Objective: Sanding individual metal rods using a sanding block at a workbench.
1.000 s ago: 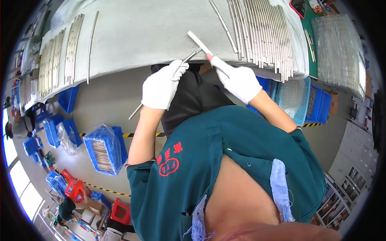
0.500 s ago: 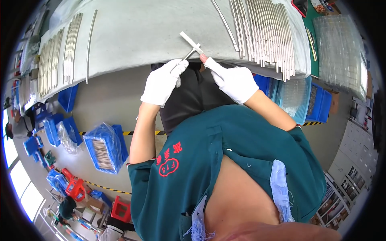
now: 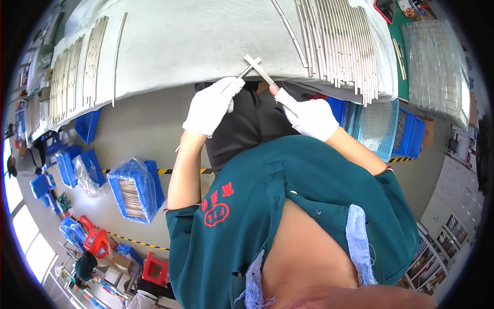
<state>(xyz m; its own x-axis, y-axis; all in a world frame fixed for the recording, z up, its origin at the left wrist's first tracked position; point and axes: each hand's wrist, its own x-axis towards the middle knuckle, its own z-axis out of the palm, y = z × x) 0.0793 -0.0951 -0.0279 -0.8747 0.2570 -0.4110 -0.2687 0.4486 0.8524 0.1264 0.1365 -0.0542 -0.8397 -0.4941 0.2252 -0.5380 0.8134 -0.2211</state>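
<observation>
My left hand (image 3: 211,107), in a white glove, is closed around a thin metal rod (image 3: 246,71) whose end points up and to the right. In my right hand (image 3: 313,118), also gloved but with a bare thumb or fingertip showing, a flat pale bar (image 3: 263,72) is gripped at its lower end. The bar crosses the rod near the rod's tip, just above the table's front edge. Whether the two touch firmly I cannot tell. Most of the rod's length is hidden by my left hand.
Long metal strips lie in a dense row (image 3: 345,46) on the right of the white-covered table (image 3: 180,41). More strips (image 3: 92,62) lie at the left, with a single one (image 3: 118,56) beside them. Blue bins (image 3: 407,131) stand at right, a bagged bin (image 3: 135,188) at left.
My right hand has moved down and to the right, drawing the bar back across the rod. My left hand has shifted only slightly.
</observation>
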